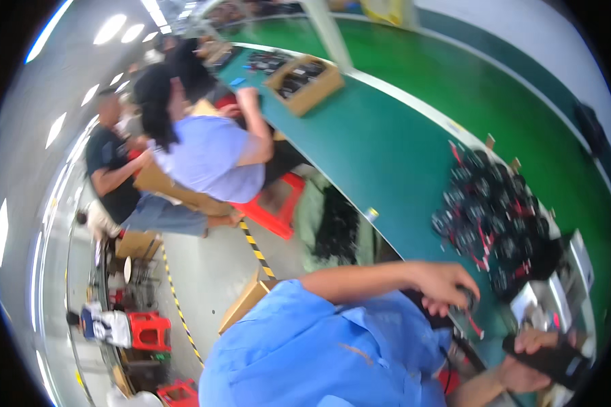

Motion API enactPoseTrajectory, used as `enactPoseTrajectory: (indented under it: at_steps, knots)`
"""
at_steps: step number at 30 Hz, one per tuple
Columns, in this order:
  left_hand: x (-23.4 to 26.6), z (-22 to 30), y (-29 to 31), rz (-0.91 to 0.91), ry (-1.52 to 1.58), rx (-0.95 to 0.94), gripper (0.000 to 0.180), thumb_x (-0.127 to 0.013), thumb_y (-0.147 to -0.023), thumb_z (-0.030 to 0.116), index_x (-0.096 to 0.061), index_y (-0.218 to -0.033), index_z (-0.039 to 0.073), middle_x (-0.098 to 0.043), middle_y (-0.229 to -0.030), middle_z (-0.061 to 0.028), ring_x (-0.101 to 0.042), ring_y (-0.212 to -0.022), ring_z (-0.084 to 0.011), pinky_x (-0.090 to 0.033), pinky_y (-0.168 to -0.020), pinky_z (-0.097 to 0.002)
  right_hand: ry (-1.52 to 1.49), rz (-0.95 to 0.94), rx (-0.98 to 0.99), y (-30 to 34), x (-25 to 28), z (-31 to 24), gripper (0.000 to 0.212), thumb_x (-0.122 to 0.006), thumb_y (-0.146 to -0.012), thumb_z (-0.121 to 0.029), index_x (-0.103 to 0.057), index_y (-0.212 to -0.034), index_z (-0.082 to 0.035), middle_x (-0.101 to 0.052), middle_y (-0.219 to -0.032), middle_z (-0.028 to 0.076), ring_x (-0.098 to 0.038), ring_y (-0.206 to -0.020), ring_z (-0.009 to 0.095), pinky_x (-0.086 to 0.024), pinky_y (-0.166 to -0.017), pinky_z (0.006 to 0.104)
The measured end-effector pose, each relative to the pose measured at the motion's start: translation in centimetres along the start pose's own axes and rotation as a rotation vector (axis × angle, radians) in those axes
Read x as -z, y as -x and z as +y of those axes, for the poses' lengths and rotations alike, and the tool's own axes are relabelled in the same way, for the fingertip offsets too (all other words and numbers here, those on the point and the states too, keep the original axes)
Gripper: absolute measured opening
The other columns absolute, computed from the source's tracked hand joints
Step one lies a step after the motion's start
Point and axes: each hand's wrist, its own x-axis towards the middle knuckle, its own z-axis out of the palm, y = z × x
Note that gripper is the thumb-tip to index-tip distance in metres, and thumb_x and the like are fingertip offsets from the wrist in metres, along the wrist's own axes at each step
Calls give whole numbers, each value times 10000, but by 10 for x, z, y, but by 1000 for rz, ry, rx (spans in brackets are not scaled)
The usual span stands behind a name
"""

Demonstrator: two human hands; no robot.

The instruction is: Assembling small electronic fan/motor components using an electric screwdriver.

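My left hand [448, 285] reaches out over the near edge of the green table, its fingers closed round a small round black part [466, 297]. A red wire hangs from that part. At the lower right, my right hand [528, 370] grips a dark flat object [553, 361] with a small pale mark; blur hides its exact kind. Beyond both hands lies a heap of round black parts with red wires [492, 217], similar to the one in my left hand.
The green tabletop [366, 156] runs away to the upper left, bearing a cardboard box [305, 85] of black parts. A co-worker in a light shirt [207, 152] sits on a red stool [278, 210] along it. Whitish boxes [557, 292] stand beside the heap.
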Motion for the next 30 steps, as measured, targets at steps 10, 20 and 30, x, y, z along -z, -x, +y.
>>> enactPoseTrajectory:
  at_steps: [10,20,30]
  knots:
    - [12,1,4,223,-36,8,368,-509,-959,228,-465,-1293,79,-554,-626,-18,-430,-392,-41,-320,-346,-195,-62,-252,131,-5,-13,10,906,-390,-867,-671,-142,-1432,-8,-482,-742,93,-487,-540,182,-442,-516,319]
    - [1,-6,-7,101,188,52,438,-530,-944,201,-404,-1329,34,-656,-762,-144,-656,-564,-168,-510,-414,-257,-42,-240,301,-19,5,-16,966,-384,-839,-713,-73,-1444,-27,-506,-762,123,-511,-564,211,-460,-519,336]
    - [-25,-12,-24,56,225,-9,397,-547,-932,171,-452,-1278,2,-657,-726,-165,-639,-504,-170,-524,-414,-257,86,-243,448,-58,-1,-13,1019,-331,-812,-769,-92,-1407,24,-494,-730,113,-501,-533,197,-454,-488,323]
